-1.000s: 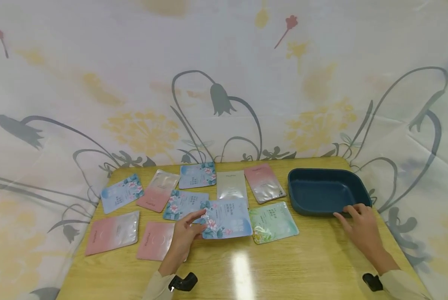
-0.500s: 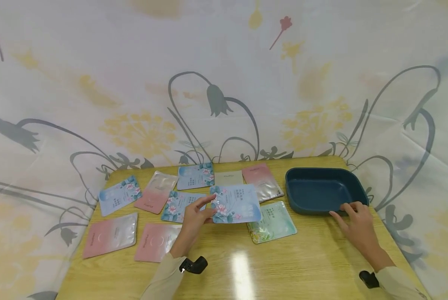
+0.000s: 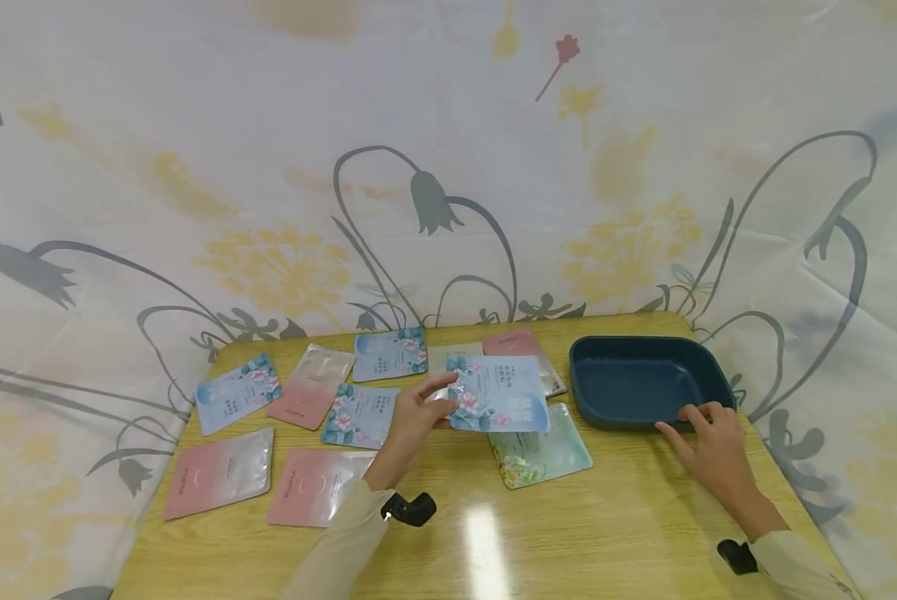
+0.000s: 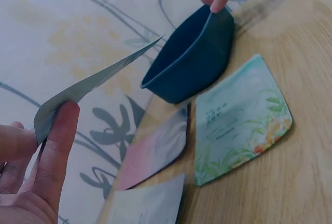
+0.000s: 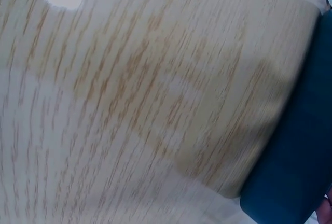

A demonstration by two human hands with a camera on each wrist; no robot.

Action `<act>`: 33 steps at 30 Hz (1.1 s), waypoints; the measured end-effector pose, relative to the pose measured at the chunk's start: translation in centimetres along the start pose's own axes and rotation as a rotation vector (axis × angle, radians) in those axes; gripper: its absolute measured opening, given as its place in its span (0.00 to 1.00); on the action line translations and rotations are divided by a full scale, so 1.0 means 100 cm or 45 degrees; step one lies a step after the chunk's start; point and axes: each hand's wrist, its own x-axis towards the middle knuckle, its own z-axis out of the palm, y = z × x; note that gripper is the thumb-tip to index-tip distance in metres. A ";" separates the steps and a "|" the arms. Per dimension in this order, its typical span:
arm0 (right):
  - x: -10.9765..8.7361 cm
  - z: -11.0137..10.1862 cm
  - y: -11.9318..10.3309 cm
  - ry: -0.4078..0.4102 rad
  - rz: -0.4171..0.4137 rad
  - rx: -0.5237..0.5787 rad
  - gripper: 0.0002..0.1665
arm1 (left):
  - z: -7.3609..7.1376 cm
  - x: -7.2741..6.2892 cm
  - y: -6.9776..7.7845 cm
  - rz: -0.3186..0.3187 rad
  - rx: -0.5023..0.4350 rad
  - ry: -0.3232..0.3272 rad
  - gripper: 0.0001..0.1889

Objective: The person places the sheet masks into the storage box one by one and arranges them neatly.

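My left hand (image 3: 416, 421) pinches one edge of a light blue floral sheet mask packet (image 3: 504, 392), raised over the table. In the left wrist view the packet (image 4: 93, 81) appears nearly edge-on between thumb and fingers. Beneath it lies a green floral packet (image 3: 549, 450); a beige packet (image 3: 448, 357) and a pink-silver packet (image 3: 519, 342) are partly covered behind it. My right hand (image 3: 711, 454) grips the near rim of a dark blue rectangular tub (image 3: 606, 414), which holds nothing visible. In the right wrist view, the tub's wall (image 5: 288, 146) shows, with only a sliver of fingers.
On the table's left side lie several packets: blue floral ones (image 3: 238, 395) and pink-silver ones (image 3: 219, 475). A flower-printed cloth (image 3: 448, 167) hangs behind the wooden table (image 3: 553, 542).
My left hand has carried the blue packet right and slightly away from me, uncovering more of the blue packet beneath. My right hand has stayed on the tub rim.
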 end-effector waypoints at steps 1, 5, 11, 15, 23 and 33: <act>0.000 -0.001 0.000 0.001 0.002 0.001 0.42 | 0.002 0.002 0.001 0.005 -0.002 -0.006 0.22; -0.002 -0.002 0.000 0.005 -0.004 0.011 0.42 | 0.012 0.012 -0.001 0.031 -0.064 -0.008 0.21; -0.005 0.000 -0.001 0.015 0.005 0.054 0.41 | 0.028 0.025 -0.004 0.078 -0.087 -0.025 0.21; -0.004 -0.001 -0.006 -0.014 0.043 0.109 0.40 | 0.039 0.031 -0.001 0.084 -0.085 -0.047 0.20; 0.004 -0.005 -0.014 -0.111 0.103 0.075 0.16 | 0.056 0.042 0.004 0.102 -0.109 -0.074 0.20; 0.005 -0.004 -0.017 -0.154 0.149 0.042 0.16 | 0.083 0.059 0.003 0.072 -0.196 -0.050 0.20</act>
